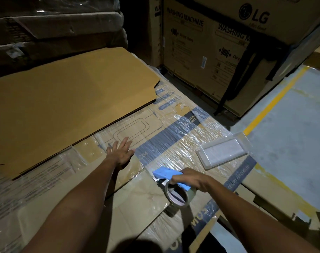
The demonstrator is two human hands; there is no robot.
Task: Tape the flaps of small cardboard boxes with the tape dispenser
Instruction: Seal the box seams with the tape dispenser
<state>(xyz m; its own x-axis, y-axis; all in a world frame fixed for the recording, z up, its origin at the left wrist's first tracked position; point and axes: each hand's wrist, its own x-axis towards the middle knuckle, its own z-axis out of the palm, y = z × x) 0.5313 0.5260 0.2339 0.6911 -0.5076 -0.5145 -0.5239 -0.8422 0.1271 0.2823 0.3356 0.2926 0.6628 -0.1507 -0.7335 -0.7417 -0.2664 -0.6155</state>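
Right hand (189, 179) grips the blue tape dispenser (171, 177) by its handle, roll (178, 195) hanging low over the flattened, plastic-wrapped cartons (173, 136). Left hand (121, 151) lies open, fingers straight, pressed flat on that cardboard near the loose brown sheet (68, 99). No small box visible to tape. Risks, as I judge them: tape end catching on the crinkled wrap instead of a flap; the clear plastic tray (223, 152) near the edge getting knocked off; dim light hiding seams.

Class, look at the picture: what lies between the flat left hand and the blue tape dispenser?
In the head view, only shrink-wrapped cardboard lies between the left hand and the tape dispenser.
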